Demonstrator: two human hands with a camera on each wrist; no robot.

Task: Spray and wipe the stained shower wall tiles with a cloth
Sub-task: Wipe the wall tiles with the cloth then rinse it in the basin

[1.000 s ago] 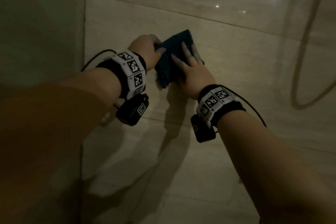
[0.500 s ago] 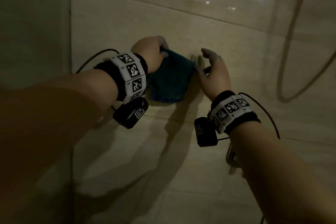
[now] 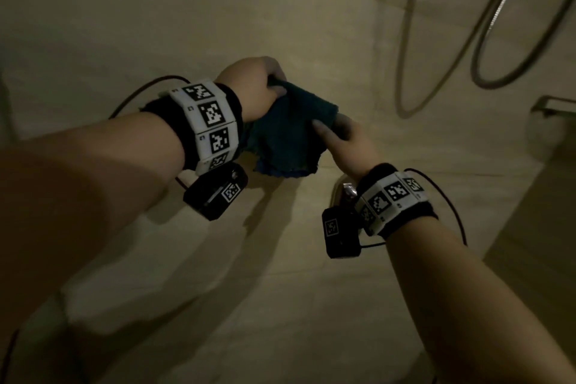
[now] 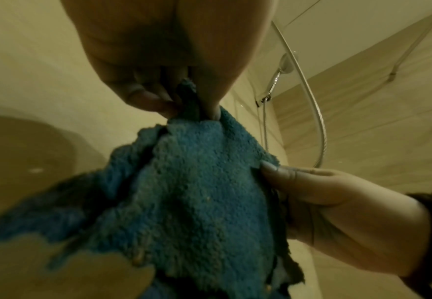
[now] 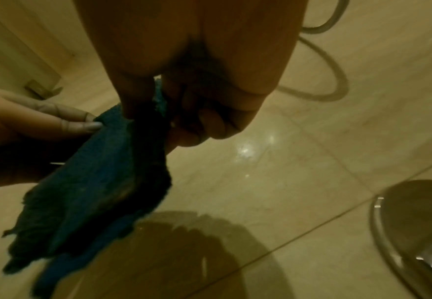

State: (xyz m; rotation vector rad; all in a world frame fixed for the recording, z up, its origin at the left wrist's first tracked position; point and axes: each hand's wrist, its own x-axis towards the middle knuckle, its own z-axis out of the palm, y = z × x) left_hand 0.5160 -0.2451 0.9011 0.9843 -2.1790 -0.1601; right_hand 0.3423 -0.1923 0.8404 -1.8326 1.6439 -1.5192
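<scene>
Having just re-gripped, the right hand (image 3: 346, 140) is pinching one corner and the left hand (image 3: 258, 87) another, holding the dark teal terry cloth (image 3: 286, 134) off the beige glossy wall tiles (image 3: 156, 25), apparently refolding before more wiping.

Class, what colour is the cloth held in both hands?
The cloth is dark teal blue, seen best in the left wrist view.
</scene>
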